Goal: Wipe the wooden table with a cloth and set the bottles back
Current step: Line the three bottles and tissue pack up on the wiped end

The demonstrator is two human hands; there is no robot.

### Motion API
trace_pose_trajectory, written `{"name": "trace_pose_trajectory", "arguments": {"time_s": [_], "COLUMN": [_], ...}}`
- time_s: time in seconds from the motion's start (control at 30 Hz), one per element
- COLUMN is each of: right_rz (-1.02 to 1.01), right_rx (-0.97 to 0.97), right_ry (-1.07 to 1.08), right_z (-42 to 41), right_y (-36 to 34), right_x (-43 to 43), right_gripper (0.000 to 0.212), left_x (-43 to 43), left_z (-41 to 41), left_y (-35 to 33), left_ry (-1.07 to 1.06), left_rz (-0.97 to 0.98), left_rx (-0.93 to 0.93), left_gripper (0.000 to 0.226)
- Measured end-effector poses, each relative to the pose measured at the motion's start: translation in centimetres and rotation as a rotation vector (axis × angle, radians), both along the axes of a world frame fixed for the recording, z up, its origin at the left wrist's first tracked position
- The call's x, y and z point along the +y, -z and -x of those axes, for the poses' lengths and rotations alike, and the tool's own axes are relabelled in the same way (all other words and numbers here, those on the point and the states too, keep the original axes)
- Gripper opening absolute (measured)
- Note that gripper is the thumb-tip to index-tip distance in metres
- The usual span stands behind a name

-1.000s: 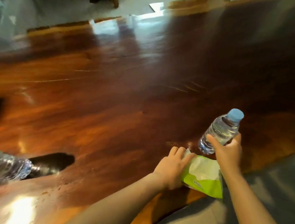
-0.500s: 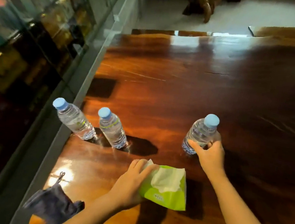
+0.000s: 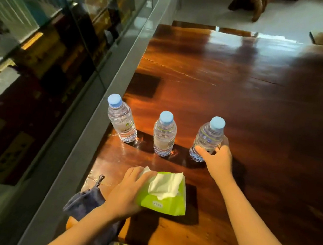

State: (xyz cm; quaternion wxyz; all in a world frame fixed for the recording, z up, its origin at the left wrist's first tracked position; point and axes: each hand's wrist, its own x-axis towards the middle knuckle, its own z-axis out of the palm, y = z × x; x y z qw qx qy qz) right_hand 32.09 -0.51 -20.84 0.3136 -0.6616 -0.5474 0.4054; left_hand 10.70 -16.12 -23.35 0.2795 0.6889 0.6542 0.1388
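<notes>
Three clear water bottles with blue caps stand in a row near the left edge of the glossy wooden table point(image 3: 250, 104). My right hand point(image 3: 217, 163) grips the right bottle point(image 3: 208, 139), which stands on the table beside the middle bottle point(image 3: 164, 136). The left bottle point(image 3: 121, 120) is closest to the table's edge. My left hand point(image 3: 127, 192) holds the left side of a green tissue pack point(image 3: 164, 197) with white tissue sticking out of its top. A dark blue cloth point(image 3: 87, 202) lies at the near left corner, partly under my left forearm.
A grey ledge point(image 3: 108, 87) runs along the table's left edge, with a glass wall point(image 3: 33, 45) beyond it. Pale floor and dark wooden furniture point(image 3: 250, 3) lie past the far end of the table.
My right hand has carried its bottle leftward and set it down next to the other two. My left hand has kept hold of the tissue pack. The view swung left.
</notes>
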Motion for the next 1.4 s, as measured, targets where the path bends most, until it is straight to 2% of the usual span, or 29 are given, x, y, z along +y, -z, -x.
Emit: {"name": "trace_pose_trajectory", "arguments": {"time_s": [0.1, 0.47, 0.6, 0.7, 0.77, 0.83, 0.9, 0.97, 1.2, 1.4], "right_rz": [0.039, 0.038, 0.104, 0.035, 0.040, 0.104, 0.167, 0.201, 0.181, 0.136], "right_rx": [-0.046, -0.128, -0.140, -0.050, -0.021, -0.036, -0.132, -0.207, -0.191, -0.220], "right_ry": [-0.035, 0.023, 0.016, -0.028, -0.111, -0.324, -0.579, -0.691, -0.517, -0.468], "right_z": [-0.2, -1.0, -1.6, -3.3, -5.2, -6.9, -8.3, -9.8, -16.3, -21.7], "right_y": [-0.2, -0.2, 0.8, 1.0, 1.1, 1.3, 1.5, 2.0, 1.6, 1.6], "right_x": [0.1, -1.1, -1.2, -3.0, -5.4, -7.8, -9.4, -10.0, -7.7, -5.1], "right_gripper": [0.046, 0.042, 0.064, 0.088, 0.095, 0.103, 0.109, 0.116, 0.103, 0.098], "left_x": [0.0, 0.3, 0.4, 0.9, 1.5, 2.1, 2.8, 3.6, 6.9, 10.4], "left_z": [0.5, 0.3, -0.3, -1.2, -2.3, -4.0, -6.0, -8.2, -15.7, -21.4], "left_y": [0.1, 0.0, -0.4, -0.8, -1.1, -1.2, -1.2, -0.9, 0.3, 0.8], "left_ry": [0.022, 0.079, 0.097, 0.116, 0.130, 0.144, 0.161, 0.179, 0.223, 0.245], "left_rz": [-0.006, 0.004, -0.013, -0.028, -0.030, -0.022, -0.020, -0.033, -0.088, -0.033], "left_rx": [-0.023, -0.011, 0.012, 0.006, -0.013, -0.030, -0.043, -0.047, -0.070, -0.032], "left_gripper": [0.076, 0.076, 0.075, 0.075, 0.075, 0.074, 0.073, 0.071, 0.072, 0.080]}}
